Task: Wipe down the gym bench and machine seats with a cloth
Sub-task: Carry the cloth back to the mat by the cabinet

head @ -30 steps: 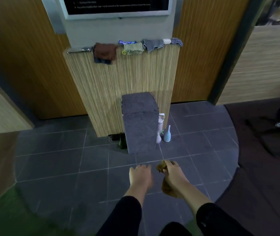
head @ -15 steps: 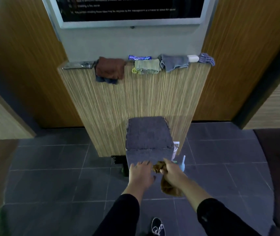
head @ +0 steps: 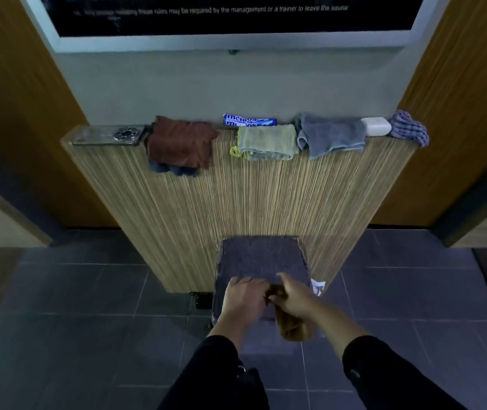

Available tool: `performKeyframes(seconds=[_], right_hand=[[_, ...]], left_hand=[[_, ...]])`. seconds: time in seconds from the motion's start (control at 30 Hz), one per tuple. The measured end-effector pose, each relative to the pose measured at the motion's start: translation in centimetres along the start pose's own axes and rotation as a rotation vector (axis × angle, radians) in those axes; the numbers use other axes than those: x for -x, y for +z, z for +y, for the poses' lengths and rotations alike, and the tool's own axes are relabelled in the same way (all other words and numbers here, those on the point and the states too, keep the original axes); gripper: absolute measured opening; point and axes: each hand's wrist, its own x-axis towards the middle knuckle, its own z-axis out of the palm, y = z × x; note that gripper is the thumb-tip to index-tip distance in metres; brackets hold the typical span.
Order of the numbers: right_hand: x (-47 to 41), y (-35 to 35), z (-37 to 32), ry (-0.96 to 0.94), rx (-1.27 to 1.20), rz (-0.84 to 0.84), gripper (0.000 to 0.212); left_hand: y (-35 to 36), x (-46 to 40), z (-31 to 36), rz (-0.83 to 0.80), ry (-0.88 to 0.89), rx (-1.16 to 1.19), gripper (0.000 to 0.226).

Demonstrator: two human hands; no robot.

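A brown cloth [head: 292,327] hangs from the right hand [head: 294,297], whose fingers are curled round its bunched top; the rest droops below the wrist. Just left of it, the left hand [head: 243,298] touches the same bunch, though whether it pinches the cloth cannot be told. Both hands are over the near edge of a grey carpeted block [head: 261,260]. Beyond the hands, a wooden ledge [head: 266,187] carries several draped rags [head: 180,143] and a mint roll [head: 249,120].
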Motion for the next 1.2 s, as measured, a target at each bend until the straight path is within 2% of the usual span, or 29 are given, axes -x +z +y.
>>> performKeyframes(seconds=[0.1,0.2,0.27,0.43,0.63,0.73,0.87,0.93,1.03,1.1,1.2], right_hand=[[-3.4,-2.2,-0.9,0.016,-0.100,-0.013,0.055],[-6.0,-3.7,-1.7,-0.006,-0.171,-0.097,0.062],[-7.3,-4.0,-2.4,-0.039,-0.089,-0.132,0.058],[-10.4,-3.8,-2.0,0.049,-0.169,0.132,0.047],[-13.0,-4.5,-1.6,0.103,-0.234,0.109,0.032],[-13.8,-5.2,-1.5,0.067,-0.228,0.129,0.011],[-14.7,-6.4,-1.0,0.025,-0.365,0.146,0.017],[-14.6,-7.2,-1.2,-0.019,-0.387,0.128,0.012],[-14.8,-8.1,-1.7,-0.049,-0.422,0.114,0.014],[-15.1,-8.8,-1.8,-0.068,-0.384,0.111,0.017],[-15.8,-9.5,-1.1,-0.052,-0.387,0.113,0.026]], left_hand=[[-1.1,-3.7,-2.5,-0.003,-0.004,0.044,0.029],[-2.2,-7.0,-5.0,0.013,-0.037,0.152,0.027],[-2.9,-8.9,-6.3,-0.012,-0.060,0.181,0.029],[-3.9,-12.0,-8.6,-0.081,-0.105,0.163,0.033],[-3.8,-14.0,-9.9,-0.069,-0.129,0.199,0.030],[-3.6,-14.5,-9.8,-0.086,-0.173,0.179,0.029],[-3.3,-15.3,-9.4,-0.166,-0.249,0.181,0.034],[-3.4,-15.8,-9.2,-0.204,-0.216,0.188,0.050],[-3.9,-16.7,-8.5,-0.197,-0.073,0.297,0.077],[-4.4,-17.3,-7.9,-0.141,-0.002,0.414,0.071],[-4.9,-18.1,-7.2,-0.088,0.012,0.467,0.047]])
